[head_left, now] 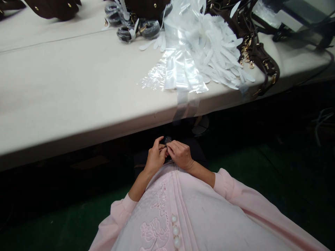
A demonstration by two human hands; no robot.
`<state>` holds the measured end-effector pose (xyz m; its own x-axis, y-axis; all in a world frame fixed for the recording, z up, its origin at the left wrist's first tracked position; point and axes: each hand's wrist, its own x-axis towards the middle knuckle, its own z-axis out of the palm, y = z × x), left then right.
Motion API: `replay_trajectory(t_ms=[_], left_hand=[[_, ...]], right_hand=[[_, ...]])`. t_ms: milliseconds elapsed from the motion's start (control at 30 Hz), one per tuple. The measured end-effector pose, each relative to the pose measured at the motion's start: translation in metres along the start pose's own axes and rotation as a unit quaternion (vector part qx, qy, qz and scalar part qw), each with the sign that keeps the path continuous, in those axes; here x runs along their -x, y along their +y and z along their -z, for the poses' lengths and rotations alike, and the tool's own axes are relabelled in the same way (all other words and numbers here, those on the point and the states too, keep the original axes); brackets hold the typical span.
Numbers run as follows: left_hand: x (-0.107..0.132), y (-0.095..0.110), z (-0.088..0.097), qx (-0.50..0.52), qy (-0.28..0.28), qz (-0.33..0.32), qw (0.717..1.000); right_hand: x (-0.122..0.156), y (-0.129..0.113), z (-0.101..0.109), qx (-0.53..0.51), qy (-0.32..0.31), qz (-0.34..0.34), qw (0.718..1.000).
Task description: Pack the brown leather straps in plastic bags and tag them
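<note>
Below the table edge, in front of my lap, both hands meet fingertip to fingertip. My left hand [156, 156] has its thumb and fingers pinched together, with the index finger raised. The fingers of my right hand [180, 153] are closed in a pinch against the left fingertips. A small dark, slightly shiny piece [168, 139] shows just beyond the fingertips. What it is, and how much of it lies between the fingers, I cannot make out against the dark background.
On the pale table [65, 87] lie clear plastic bags [180, 69] and a heap of white serrated strips [220, 52]. Plastic-wrapped dark straps [149, 29] lie behind them. Brown straps with gold hardware [267, 64] hang over the edge at right. A brown bag piece [54, 8] sits far left.
</note>
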<state>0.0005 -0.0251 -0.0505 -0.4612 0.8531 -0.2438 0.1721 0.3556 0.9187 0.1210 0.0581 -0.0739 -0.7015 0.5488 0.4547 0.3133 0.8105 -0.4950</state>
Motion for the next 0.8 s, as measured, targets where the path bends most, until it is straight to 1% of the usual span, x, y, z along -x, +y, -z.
replay_trajectory(t_ms=[67,133,200,233,267,333,400,433,500,567,633,700,800], left_hand=[[-0.005,0.0,-0.001,0.009,0.01,0.004,1.0],[-0.008,-0.001,-0.001,0.043,0.011,0.005,0.999],[-0.008,-0.002,0.001,0.084,-0.003,0.002,0.996],[-0.007,-0.003,0.002,0.088,-0.016,-0.002,0.996],[-0.004,-0.004,0.005,0.073,-0.029,-0.008,0.997],[0.003,-0.007,0.013,-0.004,-0.054,-0.023,0.998],[0.011,-0.009,0.021,-0.071,-0.074,-0.031,0.994],[0.014,-0.009,0.025,-0.084,-0.081,-0.03,0.993],[0.019,-0.009,0.028,-0.085,-0.08,-0.025,0.993],[0.022,-0.005,0.028,-0.089,-0.056,-0.024,0.994],[0.022,0.0,0.026,-0.097,-0.028,-0.031,0.994],[0.021,0.004,0.022,-0.098,-0.01,-0.037,0.994],[0.018,0.006,0.015,-0.082,0.011,-0.039,0.996]], right_hand=[[0.001,-0.004,0.0,-0.032,0.001,0.015,0.999],[0.001,-0.008,0.002,-0.082,0.001,0.0,0.997],[0.0,-0.01,0.005,-0.141,0.003,-0.052,0.989],[-0.001,-0.009,0.007,-0.168,0.01,-0.088,0.982],[-0.002,-0.007,0.01,-0.191,0.021,-0.124,0.974],[-0.005,0.0,0.014,-0.22,0.052,-0.185,0.956],[-0.008,0.009,0.016,-0.229,0.076,-0.223,0.945],[-0.009,0.012,0.017,-0.222,0.079,-0.229,0.945],[-0.009,0.015,0.016,-0.188,0.068,-0.209,0.957],[-0.007,0.013,0.013,-0.148,0.047,-0.157,0.975],[-0.005,0.008,0.009,-0.126,0.029,-0.106,0.986],[-0.003,0.001,0.006,-0.125,0.024,-0.073,0.989],[-0.002,-0.007,0.005,-0.141,0.029,-0.043,0.989]])
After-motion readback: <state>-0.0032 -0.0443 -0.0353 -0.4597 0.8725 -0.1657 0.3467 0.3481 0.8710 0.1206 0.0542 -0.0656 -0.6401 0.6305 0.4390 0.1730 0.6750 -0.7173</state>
